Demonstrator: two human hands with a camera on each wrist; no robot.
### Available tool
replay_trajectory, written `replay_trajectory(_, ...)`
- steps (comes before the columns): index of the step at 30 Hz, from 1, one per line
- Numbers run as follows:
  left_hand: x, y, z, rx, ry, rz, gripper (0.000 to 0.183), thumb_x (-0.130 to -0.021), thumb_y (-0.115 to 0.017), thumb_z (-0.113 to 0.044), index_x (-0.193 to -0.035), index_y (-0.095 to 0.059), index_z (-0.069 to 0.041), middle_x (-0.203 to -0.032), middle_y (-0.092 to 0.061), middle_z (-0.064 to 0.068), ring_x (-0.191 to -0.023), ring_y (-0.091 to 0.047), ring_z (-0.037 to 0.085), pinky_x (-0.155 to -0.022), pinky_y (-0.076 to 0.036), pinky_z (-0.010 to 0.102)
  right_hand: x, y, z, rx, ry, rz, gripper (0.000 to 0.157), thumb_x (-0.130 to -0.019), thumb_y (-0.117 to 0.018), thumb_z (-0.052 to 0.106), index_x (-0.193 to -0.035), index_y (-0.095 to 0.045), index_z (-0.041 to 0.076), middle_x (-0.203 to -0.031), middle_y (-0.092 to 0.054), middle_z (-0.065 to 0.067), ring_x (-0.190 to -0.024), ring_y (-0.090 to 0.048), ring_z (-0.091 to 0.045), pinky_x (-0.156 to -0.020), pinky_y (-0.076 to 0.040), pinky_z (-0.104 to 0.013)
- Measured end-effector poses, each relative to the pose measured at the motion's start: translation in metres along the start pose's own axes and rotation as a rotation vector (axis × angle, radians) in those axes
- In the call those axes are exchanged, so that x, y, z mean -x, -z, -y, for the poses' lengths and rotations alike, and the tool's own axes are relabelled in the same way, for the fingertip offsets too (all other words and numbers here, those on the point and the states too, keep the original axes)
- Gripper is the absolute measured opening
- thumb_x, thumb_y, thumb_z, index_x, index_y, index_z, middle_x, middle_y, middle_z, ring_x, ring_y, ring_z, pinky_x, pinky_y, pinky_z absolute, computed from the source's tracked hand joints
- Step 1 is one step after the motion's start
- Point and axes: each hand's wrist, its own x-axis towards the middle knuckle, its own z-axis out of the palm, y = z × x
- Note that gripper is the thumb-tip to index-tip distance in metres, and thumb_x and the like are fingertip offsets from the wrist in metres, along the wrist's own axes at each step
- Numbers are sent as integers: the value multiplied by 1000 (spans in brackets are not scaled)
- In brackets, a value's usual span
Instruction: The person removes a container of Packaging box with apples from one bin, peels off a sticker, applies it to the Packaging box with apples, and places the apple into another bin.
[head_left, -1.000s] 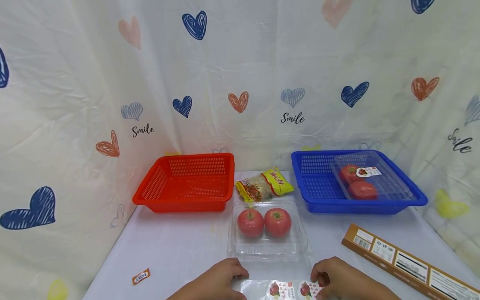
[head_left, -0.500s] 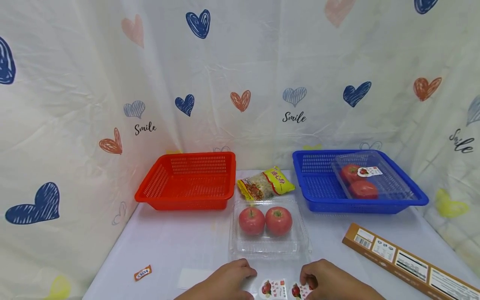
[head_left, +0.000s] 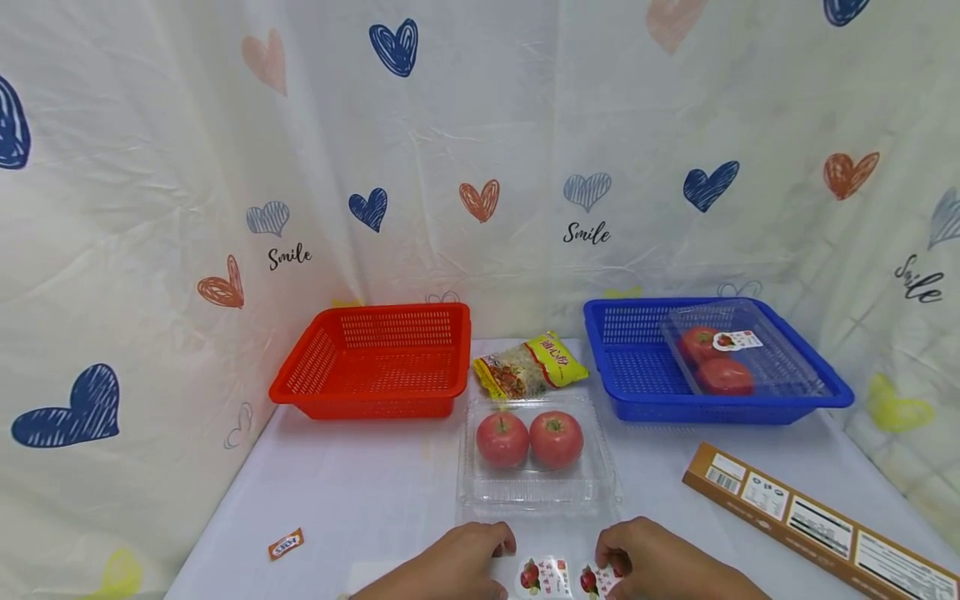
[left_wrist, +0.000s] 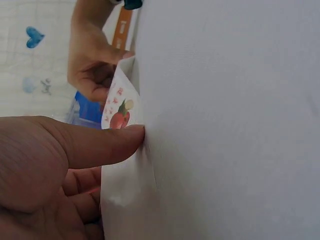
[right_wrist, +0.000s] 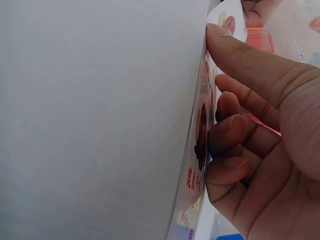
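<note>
Both hands hold a strip of apple-printed stickers (head_left: 543, 577) at the near edge of the head view. My left hand (head_left: 461, 565) pinches the strip's left part; in the left wrist view its thumb (left_wrist: 107, 145) presses over the sticker's edge. My right hand (head_left: 663, 560) pinches the strip near its right sticker; in the right wrist view the thumb (right_wrist: 250, 62) lies on the edge, other fingers curled behind. Just beyond the hands sits a clear plastic clamshell box (head_left: 536, 494) with two red apples (head_left: 556, 439) in it.
A red basket (head_left: 371, 407) stands back left. The blue basket (head_left: 705, 408), back right, bears another clear box of apples with a sticker. Between them lies a yellow food packet (head_left: 531, 367). A long brown carton (head_left: 817, 525) is at right, a small orange wrapper (head_left: 286, 544) at left.
My hands have come closer together, the right one moving left and the left one slightly right, with the sticker strip. A pale patch now shows on the table beside the left wrist.
</note>
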Motion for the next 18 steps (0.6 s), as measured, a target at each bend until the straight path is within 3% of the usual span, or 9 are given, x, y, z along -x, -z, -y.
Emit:
replay_trajectory(3, 1, 3, 0, 72, 10, 30, 32, -76, -83, -18, -101, -65, -27, -85, -58, -17, -76, -51, 2, -76, -50, 28, 1, 0, 1, 16, 15, -5, 21, -74, -82, 21, -86, -66, 25, -71, -53, 13, -65, -48, -1, -55, -41, -24)
replay_trajectory(7, 2, 12, 3, 135, -101, 46, 22, -80, -79, -17, -100, -69, -22, -84, -60, -19, -78, -54, -2, -77, -50, 23, 2, 0, 6, -6, 37, 6, 20, -75, -80, 17, -87, -67, 25, -71, -53, 14, -66, -49, -1, -56, -42, -23)
replay_trajectory(10, 3, 20, 6, 245, -157, 92, 19, -83, -76, -11, -101, -72, -17, -85, -63, -17, -78, -55, -2, -77, -49, 21, 3, 2, 14, -58, 73, 42, 14, -82, -75, 15, -92, -69, 24, -73, -55, 14, -68, -51, -1, -57, -45, -23)
replay_trajectory(14, 3, 28, 8, 429, -145, 181, 22, -84, -72, -3, -104, -73, -12, -89, -68, -12, -80, -60, 2, -79, -49, 21, -1, 1, 30, 18, 299, 49, 7, -94, -65, 21, -98, -71, 21, -82, -59, 18, -74, -54, 3, -63, -50, -19)
replay_trajectory(18, 3, 29, 8, 554, -124, 227, 24, -85, -70, 1, -107, -73, -7, -95, -71, -6, -86, -63, 5, -82, -49, 20, -10, -7, 46, 195, 641, -80, 7, -94, -65, 15, -99, -69, 17, -91, -60, 15, -83, -55, 7, -72, -49, -12)
